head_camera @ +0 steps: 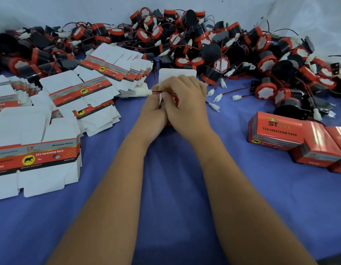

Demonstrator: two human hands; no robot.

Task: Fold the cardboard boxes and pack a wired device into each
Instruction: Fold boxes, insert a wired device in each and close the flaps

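Both hands meet at the table's middle around a red cardboard box, mostly hidden; its white top flap [177, 75] stands up behind my fingers. My left hand [153, 109] grips the box's left side. My right hand [186, 100] covers the box's top and pinches a thin red-and-black wire. The wire's white connector [142, 92] sticks out to the left. The device itself is hidden inside the box or under my hands.
Stacks of flat unfolded boxes [35, 155] lie at the left. A big heap of red-and-black wired horns [213, 46] fills the back and right. Closed red boxes [274, 133] sit at the right edge. A blue cloth [175, 188] covers the table.
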